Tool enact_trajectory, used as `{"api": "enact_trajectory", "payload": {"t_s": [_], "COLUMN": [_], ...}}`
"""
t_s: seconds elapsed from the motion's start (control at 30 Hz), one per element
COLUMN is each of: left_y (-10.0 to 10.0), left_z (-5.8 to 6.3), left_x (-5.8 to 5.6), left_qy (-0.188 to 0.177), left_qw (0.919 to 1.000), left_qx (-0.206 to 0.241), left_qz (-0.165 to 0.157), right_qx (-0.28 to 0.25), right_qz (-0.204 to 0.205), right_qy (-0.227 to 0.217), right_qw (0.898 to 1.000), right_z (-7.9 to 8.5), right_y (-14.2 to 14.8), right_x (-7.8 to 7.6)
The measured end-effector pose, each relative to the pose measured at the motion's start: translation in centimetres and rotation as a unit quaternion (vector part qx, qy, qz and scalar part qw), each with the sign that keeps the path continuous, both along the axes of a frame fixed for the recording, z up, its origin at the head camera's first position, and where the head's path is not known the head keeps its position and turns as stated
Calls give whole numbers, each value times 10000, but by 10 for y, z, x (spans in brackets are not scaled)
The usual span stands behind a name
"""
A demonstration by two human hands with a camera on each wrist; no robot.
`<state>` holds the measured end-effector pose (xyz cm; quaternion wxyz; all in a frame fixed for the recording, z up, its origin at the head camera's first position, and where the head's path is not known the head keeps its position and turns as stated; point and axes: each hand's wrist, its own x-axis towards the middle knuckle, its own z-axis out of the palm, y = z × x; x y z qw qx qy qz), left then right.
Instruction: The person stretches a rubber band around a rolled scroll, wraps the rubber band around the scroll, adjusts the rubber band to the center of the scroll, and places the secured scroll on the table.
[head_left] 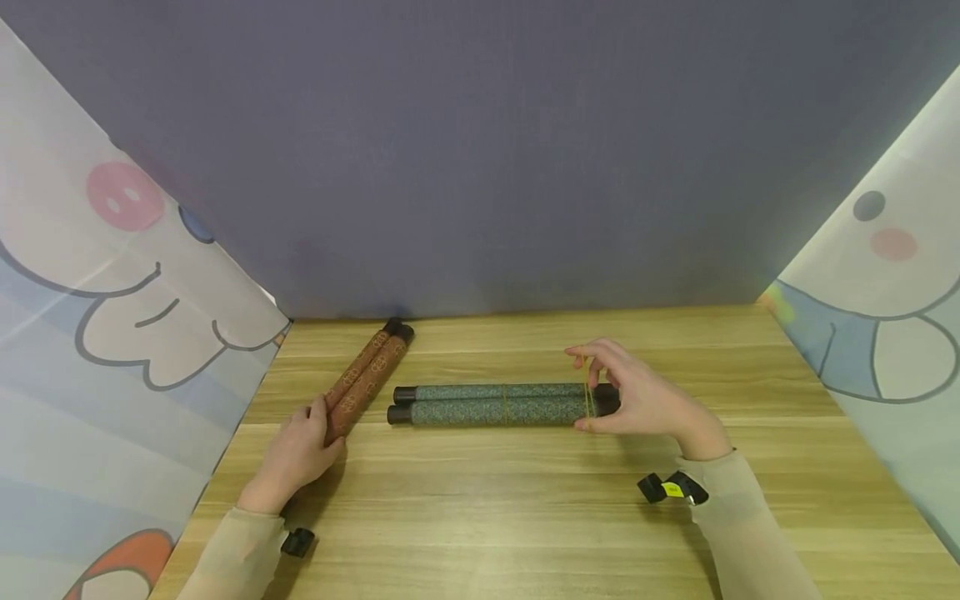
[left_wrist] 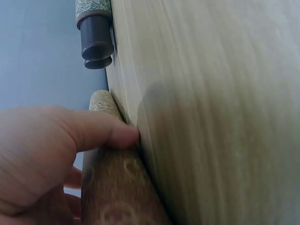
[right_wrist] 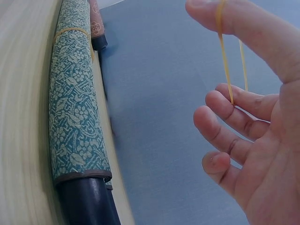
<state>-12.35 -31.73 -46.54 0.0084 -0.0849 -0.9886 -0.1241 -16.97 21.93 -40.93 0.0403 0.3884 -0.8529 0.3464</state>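
Two green patterned scrolls (head_left: 457,412) with dark end knobs lie side by side across the table, a yellow rubber band (head_left: 506,407) round their middle. Over their right end is my right hand (head_left: 641,400), thumb and fingers spread apart. A second yellow rubber band (right_wrist: 225,65) hangs stretched between that thumb and the fingers. To the left, my left hand (head_left: 296,446) grips the near end of a pair of reddish-brown scrolls (head_left: 367,379), which lie slanted with their dark knobs pointing away. In the left wrist view, the thumb (left_wrist: 108,131) presses across one brown scroll.
The wooden table (head_left: 480,508) ends at a grey-purple panel (head_left: 480,167) behind the scrolls. Cartoon-printed walls (head_left: 67,350) stand at both sides. A black wrist device (head_left: 298,542) sits by the left sleeve, another (head_left: 667,488) by the right.
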Motion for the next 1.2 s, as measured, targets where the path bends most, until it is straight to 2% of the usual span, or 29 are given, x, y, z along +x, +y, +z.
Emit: {"api": "enact_trajectory", "payload": {"t_s": [0.13, 0.27, 0.37, 0.6, 0.7, 0.87, 0.97, 1.2], "left_y": [0, -1, -4, -8, -8, -3, 2, 22], "left_z": [-1, -2, -2, -2, 1, 16, 25, 40], "left_x": [-1, -2, -4, -5, -6, -10, -15, -30], "left_qy": [14, 423, 726, 1222, 1442, 1874, 2182, 2424], "left_qw": [9995, 9965, 9936, 9889, 9864, 9806, 9751, 9700], "left_qx": [-111, -377, -554, -580, -448, -108, 50, 195], "left_qz": [290, 617, 670, 619, 647, 565, 389, 40], "right_qx": [-42, -53, -70, -131, -100, -99, -99, -63], "right_qz": [3, -22, -59, -63, -101, -181, -270, -413], "right_qy": [-28, -72, -164, -137, -104, -143, -176, -86], "right_qw": [10000, 10000, 9998, 9998, 9998, 9997, 9994, 9991], "right_z": [0, 0, 0, 1, 3, 5, 6, 6], "right_y": [1, 2, 2, 5, 7, 9, 11, 15], "right_x": [0, 0, 1, 1, 1, 2, 2, -1]}}
